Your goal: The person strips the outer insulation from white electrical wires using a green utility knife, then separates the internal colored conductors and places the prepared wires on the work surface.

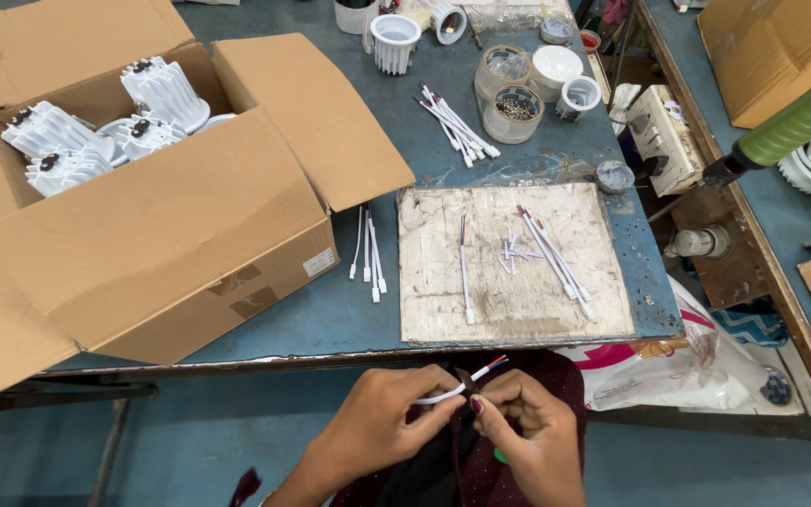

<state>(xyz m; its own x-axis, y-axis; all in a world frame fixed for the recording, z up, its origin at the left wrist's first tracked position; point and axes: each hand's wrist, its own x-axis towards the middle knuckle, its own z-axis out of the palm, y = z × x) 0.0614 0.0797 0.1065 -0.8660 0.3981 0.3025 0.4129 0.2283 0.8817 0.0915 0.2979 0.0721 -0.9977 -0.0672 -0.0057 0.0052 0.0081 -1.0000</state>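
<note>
Below the near edge of the blue desk (pixel 518 103), the person holds one short white cable (pixel 445 394) between both hands, over the lap. The left hand (pixel 382 422) is closed around the cable's white length, fingers curled and pinching it. The right hand (pixel 523 427) is closed too, its fingertips pressed at the cable near a small dark tool (pixel 465 383) that sits between the two hands; I cannot tell exactly which fingers grip the tool. From the cable's far end two thin leads, one red and one pale, stick out toward the desk. On the desk lies one worn pale board (pixel 518 300) bearing one single cable on its left part and a loose bunch of about five or six on its right. Just left of the board, four white cables (pixel 369 253) lie side by side on the bare desk. Farther back lies another bundle of cables (pixel 457 122), too tangled to count surely. One open cardboard box (pixel 171 225) stands at the left, holding at least four white finned housings (pixel 96 131). Two clear round jars (pixel 509 94) stand near the bundle.
</note>
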